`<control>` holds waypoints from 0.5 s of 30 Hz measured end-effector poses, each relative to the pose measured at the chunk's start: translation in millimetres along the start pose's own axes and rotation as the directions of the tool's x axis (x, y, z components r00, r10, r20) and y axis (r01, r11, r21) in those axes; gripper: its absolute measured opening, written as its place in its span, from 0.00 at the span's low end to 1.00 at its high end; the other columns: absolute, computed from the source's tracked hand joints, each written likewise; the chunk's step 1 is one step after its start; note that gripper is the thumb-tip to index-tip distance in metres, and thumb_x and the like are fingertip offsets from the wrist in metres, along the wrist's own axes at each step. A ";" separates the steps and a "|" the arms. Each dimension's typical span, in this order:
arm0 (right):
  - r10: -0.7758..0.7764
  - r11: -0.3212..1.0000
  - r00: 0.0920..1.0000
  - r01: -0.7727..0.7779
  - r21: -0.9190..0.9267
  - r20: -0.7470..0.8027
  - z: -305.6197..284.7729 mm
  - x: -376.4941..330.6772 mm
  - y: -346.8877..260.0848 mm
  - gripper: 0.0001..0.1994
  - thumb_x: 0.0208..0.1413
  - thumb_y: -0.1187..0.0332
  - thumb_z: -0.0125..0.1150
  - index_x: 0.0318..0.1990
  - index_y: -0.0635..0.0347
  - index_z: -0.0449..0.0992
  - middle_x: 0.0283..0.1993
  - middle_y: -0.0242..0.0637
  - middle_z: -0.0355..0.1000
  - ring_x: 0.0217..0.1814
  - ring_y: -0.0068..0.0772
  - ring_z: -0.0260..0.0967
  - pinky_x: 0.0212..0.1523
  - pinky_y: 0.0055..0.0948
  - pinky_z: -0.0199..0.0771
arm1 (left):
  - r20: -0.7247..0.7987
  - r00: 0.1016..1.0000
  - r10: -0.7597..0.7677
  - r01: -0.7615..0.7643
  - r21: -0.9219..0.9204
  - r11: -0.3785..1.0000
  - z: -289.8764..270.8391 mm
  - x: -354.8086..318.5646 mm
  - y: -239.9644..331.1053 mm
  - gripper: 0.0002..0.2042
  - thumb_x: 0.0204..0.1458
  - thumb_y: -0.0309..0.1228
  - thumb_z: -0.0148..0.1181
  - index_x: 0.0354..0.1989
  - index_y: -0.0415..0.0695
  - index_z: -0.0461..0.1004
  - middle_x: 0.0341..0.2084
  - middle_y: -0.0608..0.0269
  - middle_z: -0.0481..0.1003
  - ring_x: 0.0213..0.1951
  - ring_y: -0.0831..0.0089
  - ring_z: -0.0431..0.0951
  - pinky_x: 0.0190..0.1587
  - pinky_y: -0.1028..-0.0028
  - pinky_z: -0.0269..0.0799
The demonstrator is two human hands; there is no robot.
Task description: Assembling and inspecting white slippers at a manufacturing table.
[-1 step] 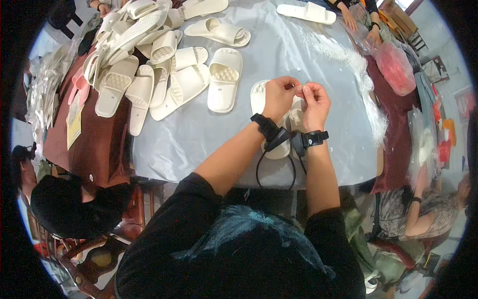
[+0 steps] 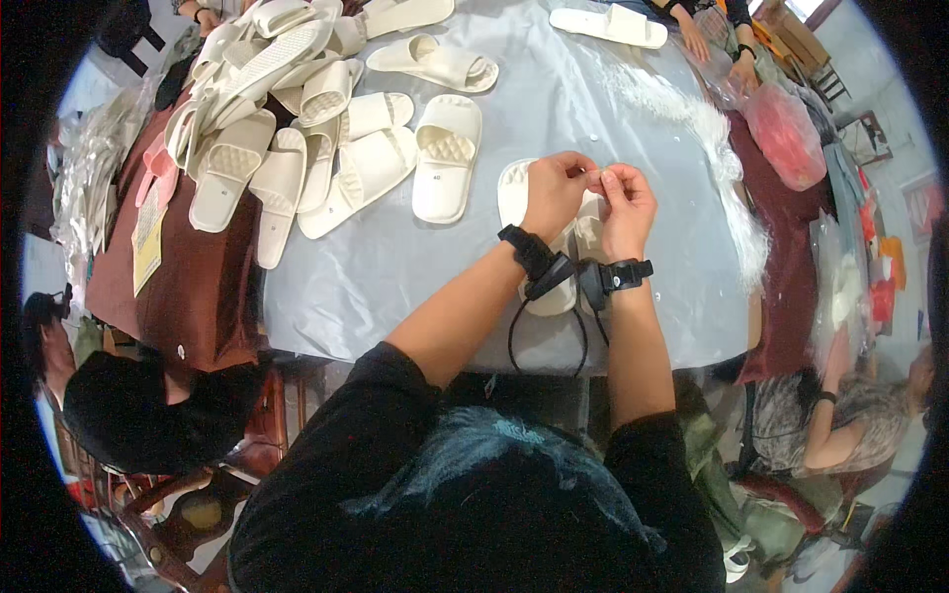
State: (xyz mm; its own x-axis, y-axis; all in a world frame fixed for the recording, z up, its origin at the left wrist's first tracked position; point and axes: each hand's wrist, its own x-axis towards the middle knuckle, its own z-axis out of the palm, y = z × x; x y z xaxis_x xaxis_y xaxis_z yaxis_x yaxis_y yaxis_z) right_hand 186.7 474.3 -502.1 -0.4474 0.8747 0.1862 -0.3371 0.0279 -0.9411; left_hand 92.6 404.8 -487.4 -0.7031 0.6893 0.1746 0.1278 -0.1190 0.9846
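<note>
left hand [image 2: 554, 190] and right hand [image 2: 623, 198]: fingertips pinched together on something too small to tell | held over slipper pair [image 2: 539, 212], close for fine work | spare slippers [image 2: 297, 119] heaped aside

Bare grey table [image 2: 613, 109] is lying open ahead of both hands, up to a lone slipper [image 2: 608, 24] at the far edge. The slipper heap [image 2: 306, 109] is crowding the left; white fluff [image 2: 727, 158] is blocking the right.
</note>
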 end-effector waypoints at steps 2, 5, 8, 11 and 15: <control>0.005 1.000 1.000 -0.005 0.006 0.006 -3.1 1.9 3.1 0.02 0.57 0.76 0.59 0.36 0.64 0.74 0.31 0.33 0.73 0.33 0.24 0.73 0.36 0.22 0.73 | -0.001 1.000 0.006 -0.006 -0.006 1.000 0.6 -0.2 -0.6 0.05 0.47 0.23 0.64 0.30 0.34 0.79 0.21 0.62 0.78 0.25 0.81 0.74 0.28 0.79 0.69; 0.033 0.995 0.998 -0.038 0.090 0.060 -4.3 3.6 5.1 0.03 0.56 0.77 0.59 0.37 0.65 0.75 0.33 0.33 0.73 0.33 0.24 0.73 0.38 0.25 0.76 | -0.005 0.999 0.050 -0.050 0.042 0.998 -1.5 -0.5 -2.5 0.05 0.47 0.23 0.64 0.30 0.34 0.79 0.22 0.60 0.79 0.25 0.80 0.75 0.30 0.78 0.71; 0.060 0.993 0.991 -0.072 0.094 0.120 -3.8 3.1 -0.6 0.03 0.56 0.77 0.59 0.37 0.66 0.75 0.34 0.34 0.73 0.33 0.25 0.73 0.40 0.26 0.78 | 0.005 0.996 0.085 -0.085 0.114 0.990 -4.3 -0.1 -3.1 0.05 0.47 0.23 0.64 0.31 0.34 0.79 0.22 0.58 0.79 0.25 0.78 0.76 0.30 0.77 0.71; 0.088 0.990 0.987 -0.101 0.100 0.131 -3.2 3.0 -5.2 0.02 0.57 0.76 0.58 0.36 0.66 0.75 0.33 0.35 0.74 0.33 0.26 0.74 0.41 0.27 0.79 | 0.035 0.994 0.100 -0.104 0.141 0.985 -6.0 -0.1 1.3 0.06 0.47 0.25 0.65 0.31 0.34 0.79 0.23 0.56 0.79 0.25 0.76 0.76 0.30 0.76 0.72; 0.117 0.980 0.991 -0.125 0.156 0.061 -7.2 7.1 -4.1 0.03 0.57 0.76 0.58 0.36 0.67 0.74 0.33 0.37 0.74 0.34 0.28 0.74 0.39 0.27 0.79 | 0.075 0.991 0.114 -0.127 0.198 0.972 -8.8 0.8 13.3 0.07 0.48 0.27 0.65 0.32 0.35 0.79 0.23 0.54 0.79 0.25 0.72 0.77 0.31 0.75 0.72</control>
State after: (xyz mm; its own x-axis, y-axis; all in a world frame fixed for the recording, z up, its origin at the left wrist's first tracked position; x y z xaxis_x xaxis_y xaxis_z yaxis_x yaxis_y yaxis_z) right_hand 190.9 483.9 -498.9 -0.5335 0.8408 0.0915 -0.4034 -0.1579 -0.9013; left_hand 87.6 397.5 -474.1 -0.6293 0.7232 0.2845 0.3518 -0.0613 0.9341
